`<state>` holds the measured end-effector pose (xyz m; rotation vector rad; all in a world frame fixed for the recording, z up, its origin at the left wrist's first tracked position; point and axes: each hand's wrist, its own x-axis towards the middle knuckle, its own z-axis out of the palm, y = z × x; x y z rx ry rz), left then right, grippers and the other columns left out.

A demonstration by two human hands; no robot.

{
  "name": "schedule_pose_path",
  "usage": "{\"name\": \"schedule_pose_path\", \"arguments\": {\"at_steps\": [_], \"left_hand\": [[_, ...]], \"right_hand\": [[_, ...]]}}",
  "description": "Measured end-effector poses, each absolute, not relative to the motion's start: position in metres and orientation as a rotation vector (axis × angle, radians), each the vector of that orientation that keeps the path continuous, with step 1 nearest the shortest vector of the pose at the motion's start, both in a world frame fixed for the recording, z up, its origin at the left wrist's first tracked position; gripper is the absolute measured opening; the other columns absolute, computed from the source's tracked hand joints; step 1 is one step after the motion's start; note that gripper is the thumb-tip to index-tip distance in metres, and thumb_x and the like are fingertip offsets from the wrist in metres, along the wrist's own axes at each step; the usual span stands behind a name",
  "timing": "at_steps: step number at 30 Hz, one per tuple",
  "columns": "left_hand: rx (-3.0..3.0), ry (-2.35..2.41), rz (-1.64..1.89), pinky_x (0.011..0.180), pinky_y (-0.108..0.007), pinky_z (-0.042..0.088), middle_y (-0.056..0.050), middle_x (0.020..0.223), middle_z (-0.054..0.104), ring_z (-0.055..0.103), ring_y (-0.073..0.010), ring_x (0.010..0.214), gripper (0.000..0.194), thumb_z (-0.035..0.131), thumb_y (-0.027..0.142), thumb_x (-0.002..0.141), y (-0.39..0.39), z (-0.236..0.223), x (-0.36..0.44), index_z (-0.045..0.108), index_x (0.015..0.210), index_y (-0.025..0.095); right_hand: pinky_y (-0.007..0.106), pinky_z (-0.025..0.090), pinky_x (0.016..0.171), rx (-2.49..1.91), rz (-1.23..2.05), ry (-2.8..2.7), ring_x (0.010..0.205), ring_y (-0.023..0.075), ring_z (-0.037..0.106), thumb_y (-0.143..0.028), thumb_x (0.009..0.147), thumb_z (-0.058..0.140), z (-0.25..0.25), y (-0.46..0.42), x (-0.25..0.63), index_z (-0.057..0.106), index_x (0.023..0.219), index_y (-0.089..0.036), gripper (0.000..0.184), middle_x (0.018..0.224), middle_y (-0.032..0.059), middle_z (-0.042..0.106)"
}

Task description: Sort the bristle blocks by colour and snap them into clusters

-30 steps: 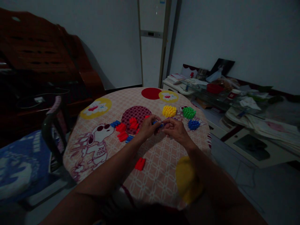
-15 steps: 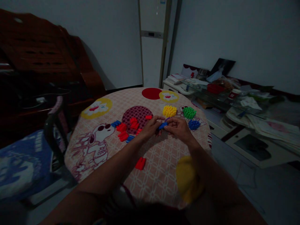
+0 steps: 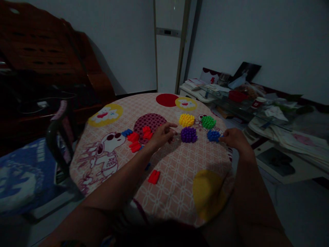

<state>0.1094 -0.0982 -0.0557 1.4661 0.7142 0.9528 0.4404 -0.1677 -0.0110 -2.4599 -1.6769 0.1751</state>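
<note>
closing fingertips at the blue cluster (image 3: 213, 136), the right hand (image 3: 234, 138) may grip something, can't tell; the left hand (image 3: 162, 136) hovers half-open, seemingly empty. yellow cluster (image 3: 186, 120), green cluster (image 3: 208, 122), purple cluster (image 3: 189, 134) sit formed; red pieces (image 3: 154, 177), blue pieces (image 3: 126, 132) lie ungrouped on the surface (image 3: 174, 195).

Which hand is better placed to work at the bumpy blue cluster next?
Probably right: the right hand is right at the blue cluster; the left hand is farther off, beyond the purple cluster.

The surface (image 3: 172, 199) wore matt patterned cloth. The purple cluster (image 3: 189, 134) and yellow cluster (image 3: 186, 120) looked like bumpy plastic. The carved bench (image 3: 38, 51) was glossy reddish-brown wood; the stacked papers (image 3: 194, 83) looked flat and matt.
</note>
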Motion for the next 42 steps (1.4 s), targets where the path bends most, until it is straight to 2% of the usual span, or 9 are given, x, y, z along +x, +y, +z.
{"name": "schedule_pose_path", "arguments": {"at_steps": [9,16,20,24,26,28,33,37,42], "left_hand": [[1.449,0.770,0.975,0.047,-0.020,0.047,-0.003,0.083,0.069,0.060,-0.0086,0.053,0.035,0.067,0.022,0.078,-0.098,-0.050,0.106,0.060,0.111,0.013],[1.563,0.827,1.044,0.049,-0.019,0.046,-0.002,0.075,0.068,0.059,-0.0095,0.055,0.032,0.070,0.029,0.076,-0.087,-0.040,0.086,0.065,0.103,0.013],[1.748,0.994,1.146,0.052,-0.019,0.045,-0.001,0.065,0.066,0.058,-0.0107,0.055,0.020,0.068,0.030,0.075,-0.083,-0.021,0.045,0.069,0.087,0.014],[2.139,1.130,0.713,0.051,-0.019,0.035,0.002,0.056,0.062,0.055,-0.0104,0.052,0.009,0.068,0.024,0.070,-0.097,-0.011,0.009,0.068,0.065,0.017],[2.292,1.089,0.372,0.054,-0.020,0.035,0.001,0.063,0.067,0.058,-0.0121,0.058,0.003,0.072,0.020,0.065,-0.113,-0.015,0.003,0.070,0.067,0.019],[2.402,1.083,0.126,0.057,-0.022,0.036,-0.001,0.072,0.070,0.061,-0.0152,0.065,0.015,0.075,0.015,0.060,-0.132,-0.024,0.004,0.072,0.073,0.021],[2.633,1.282,-0.082,0.060,-0.027,0.037,-0.007,0.087,0.071,0.063,-0.0217,0.075,0.023,0.068,0.010,0.063,-0.166,-0.039,0.013,0.070,0.084,0.019],[2.646,1.311,-0.142,0.059,-0.028,0.036,-0.009,0.083,0.070,0.062,-0.0225,0.072,0.012,0.069,0.020,0.068,-0.156,-0.035,0.021,0.069,0.080,0.018],[2.511,1.069,0.297,0.058,-0.025,0.033,-0.003,0.074,0.067,0.058,-0.0169,0.065,0.009,0.071,0.021,0.070,-0.125,-0.033,0.058,0.067,0.078,0.019]], "right_hand": [[0.027,0.035,0.054,-2.537,0.002,-1.816,0.066,0.0191,0.066,-0.033,0.078,0.071,-0.028,-0.156,0.438,0.075,0.075,-0.013,0.021,0.075,0.0133,0.074],[0.028,0.040,0.057,-2.513,0.162,-1.709,0.061,0.0190,0.064,-0.036,0.077,0.072,-0.024,-0.158,0.444,0.073,0.074,-0.016,0.020,0.064,0.0086,0.070],[0.031,0.045,0.060,-2.269,-0.012,-1.611,0.063,0.0224,0.066,-0.041,0.080,0.068,-0.026,-0.158,0.448,0.071,0.072,-0.018,0.025,0.063,0.0086,0.070],[0.033,0.046,0.063,-2.000,-0.152,-1.557,0.069,0.0245,0.068,-0.041,0.082,0.063,-0.025,-0.158,0.441,0.070,0.073,-0.018,0.025,0.071,0.0099,0.072],[0.032,0.046,0.062,-1.924,-0.135,-1.551,0.068,0.0239,0.067,-0.041,0.081,0.061,-0.023,-0.158,0.435,0.070,0.073,-0.018,0.025,0.070,0.0088,0.071],[0.032,0.046,0.061,-1.875,-0.125,-1.547,0.066,0.0232,0.067,-0.041,0.080,0.060,-0.021,-0.158,0.431,0.069,0.072,-0.019,0.025,0.068,0.0075,0.070],[0.032,0.047,0.064,-1.821,-0.131,-1.512,0.068,0.0227,0.067,-0.041,0.079,0.060,-0.022,-0.157,0.426,0.068,0.070,-0.018,0.026,0.068,0.0076,0.070],[0.031,0.047,0.056,-1.734,0.023,-1.435,0.059,0.0199,0.063,-0.042,0.078,0.061,-0.023,-0.155,0.415,0.068,0.069,-0.017,0.027,0.065,0.0065,0.067],[0.026,0.043,0.044,-1.512,0.557,-1.467,0.047,0.0135,0.055,-0.042,0.071,0.071,-0.028,-0.154,0.364,0.068,0.067,-0.017,0.026,0.058,0.0026,0.063]]}}
